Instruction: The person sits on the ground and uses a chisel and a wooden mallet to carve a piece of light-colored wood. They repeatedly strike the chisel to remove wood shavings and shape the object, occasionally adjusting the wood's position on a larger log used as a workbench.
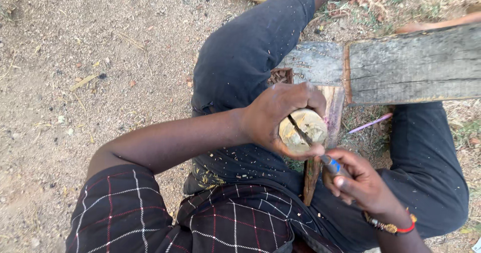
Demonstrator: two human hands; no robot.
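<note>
Your left hand (pixel 273 115) was wrapped tight around a round pale wood block (pixel 303 129), pressed against the weathered plank (pixel 411 65). Your right hand (pixel 358 180) was closed on a blue-handled blade (pixel 328 163), tip in the block's scored face. A slip could have cut the left fingers.

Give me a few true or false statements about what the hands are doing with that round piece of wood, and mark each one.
1. The left hand grips the round wood piece. True.
2. The right hand is empty. False: it holds a blue-handled blade tool, its tip on the wood's cut face.
3. The person sits on a tiled floor. False: it is sandy ground.
4. A weathered plank lies across beyond the hands. True.
5. The right wrist wears a beaded bracelet. True.
</note>
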